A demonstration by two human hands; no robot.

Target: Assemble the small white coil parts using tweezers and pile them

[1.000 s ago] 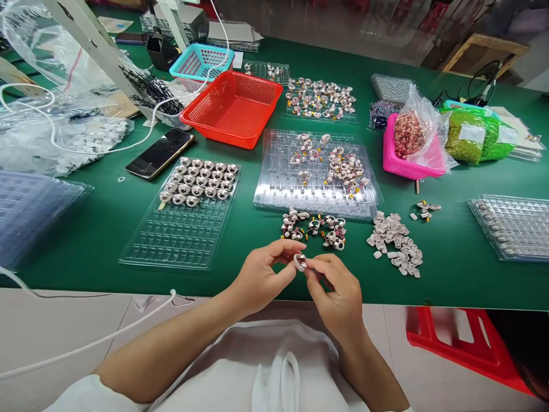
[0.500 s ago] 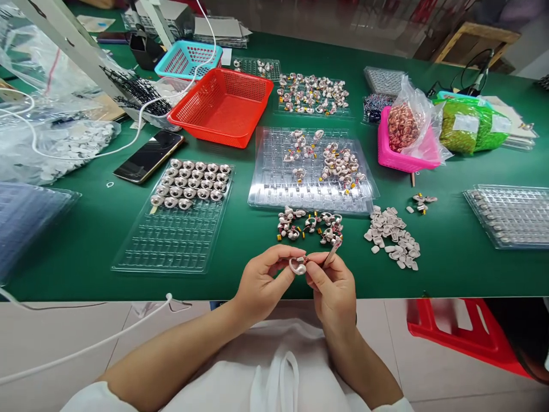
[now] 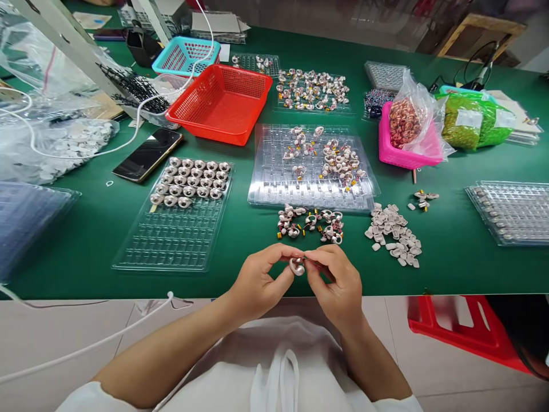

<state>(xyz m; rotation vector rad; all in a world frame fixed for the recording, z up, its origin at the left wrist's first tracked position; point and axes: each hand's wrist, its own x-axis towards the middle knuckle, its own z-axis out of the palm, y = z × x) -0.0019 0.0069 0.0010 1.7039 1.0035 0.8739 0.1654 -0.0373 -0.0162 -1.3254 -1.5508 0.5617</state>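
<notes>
Here's the left hand (image 3: 259, 283), its grip pinched narrow on a small, curved, pearly piece (image 3: 297, 268) above the near part of the green surface (image 3: 249, 232), and the right hand (image 3: 338, 285) is right there, fingertips bunched at the piece's right side, though what that grip holds I can't make out! Just beyond lies a cluster of wired pieces (image 3: 292, 230), loose pale caps (image 3: 403, 250) off to the right.
</notes>
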